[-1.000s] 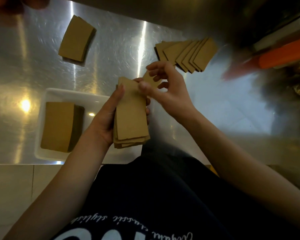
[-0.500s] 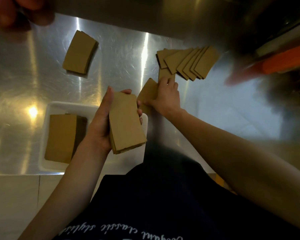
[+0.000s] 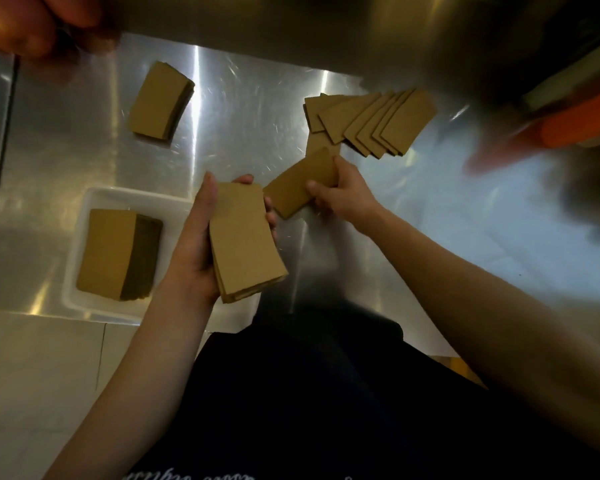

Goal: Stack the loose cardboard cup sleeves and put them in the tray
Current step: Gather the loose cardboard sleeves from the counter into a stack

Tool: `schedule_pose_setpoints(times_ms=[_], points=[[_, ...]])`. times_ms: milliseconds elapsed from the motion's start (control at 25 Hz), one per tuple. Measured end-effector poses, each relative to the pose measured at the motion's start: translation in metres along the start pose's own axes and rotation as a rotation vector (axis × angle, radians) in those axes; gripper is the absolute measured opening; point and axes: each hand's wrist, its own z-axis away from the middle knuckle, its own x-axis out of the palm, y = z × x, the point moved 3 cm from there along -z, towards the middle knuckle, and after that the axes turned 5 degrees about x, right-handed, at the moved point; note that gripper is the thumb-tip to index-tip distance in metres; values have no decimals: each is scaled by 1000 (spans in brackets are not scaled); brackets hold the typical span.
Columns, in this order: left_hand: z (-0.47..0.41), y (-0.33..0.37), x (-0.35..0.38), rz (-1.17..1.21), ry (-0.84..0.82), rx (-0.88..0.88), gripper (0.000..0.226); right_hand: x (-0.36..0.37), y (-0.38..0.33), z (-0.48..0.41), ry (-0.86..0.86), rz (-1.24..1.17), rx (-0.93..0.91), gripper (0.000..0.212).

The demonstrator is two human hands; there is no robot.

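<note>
My left hand grips a stack of brown cardboard sleeves above the table's near edge, beside the white tray. The tray holds another pile of sleeves. My right hand pinches a single sleeve by its right end, just right of the held stack. A fan of several loose sleeves lies on the steel table behind that hand. A separate small stack of sleeves rests at the back left.
The steel table has a raised back wall. An orange object sits blurred at the far right. Another person's hand shows in the top left corner. My dark apron fills the foreground.
My right hand left the held stack, reached to the loose sleeves, picked one up and is drawing it back toward the stack. The left hand lowered and tilted its stack slightly.
</note>
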Motion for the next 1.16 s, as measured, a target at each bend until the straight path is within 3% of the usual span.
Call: schedule_pose_setpoints(times_ms=[120, 320, 560, 760, 920, 1040, 1160], points=[[8, -8, 6, -9, 33, 48, 48, -28, -9, -4, -39, -167, 3, 47], [13, -17, 19, -7, 80, 130, 47, -115, 3, -32, 113, -249, 12, 65], [-20, -44, 52, 7, 70, 127, 45, -204, 32, -79, 231, 182, 59, 81], [-47, -64, 73, 58, 18, 79, 49, -201, 32, -94, 185, 394, 5, 79], [-56, -79, 83, 72, 39, 69, 51, -200, 34, -93, 288, 454, -38, 77], [-60, -86, 82, 62, 49, 58, 54, -200, 41, -82, 408, 304, -111, 62], [-60, -88, 81, 48, 49, 55, 59, -201, 53, -72, 316, -88, -146, 50]])
